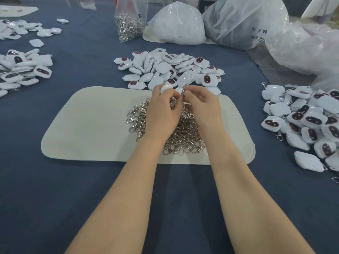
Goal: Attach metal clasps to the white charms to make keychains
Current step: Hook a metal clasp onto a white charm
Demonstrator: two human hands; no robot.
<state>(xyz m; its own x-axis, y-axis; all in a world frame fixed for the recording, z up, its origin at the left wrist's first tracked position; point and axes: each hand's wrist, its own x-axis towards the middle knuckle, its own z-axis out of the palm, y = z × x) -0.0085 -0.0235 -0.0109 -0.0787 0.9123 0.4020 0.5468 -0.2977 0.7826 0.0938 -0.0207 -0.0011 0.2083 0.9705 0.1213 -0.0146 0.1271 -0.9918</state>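
My left hand [162, 110] grips a white charm [166, 88] above a heap of metal clasps [183, 132] on a cream mat [88, 125]. My right hand [203, 105] pinches a single metal clasp [184, 92] right beside that charm, fingertips nearly touching the left hand. Just beyond both hands lies a pile of loose white charms [170, 68] with dark oval faces. Whether the clasp is hooked into the charm's loop is hidden by my fingers.
A pile of charms with clasps on them [304, 121] lies at the right. More charms [20, 70] sit at the left. A clear bag of clasps [129, 24] and big white plastic bags [244, 21] stand at the back on the blue table [55, 198].
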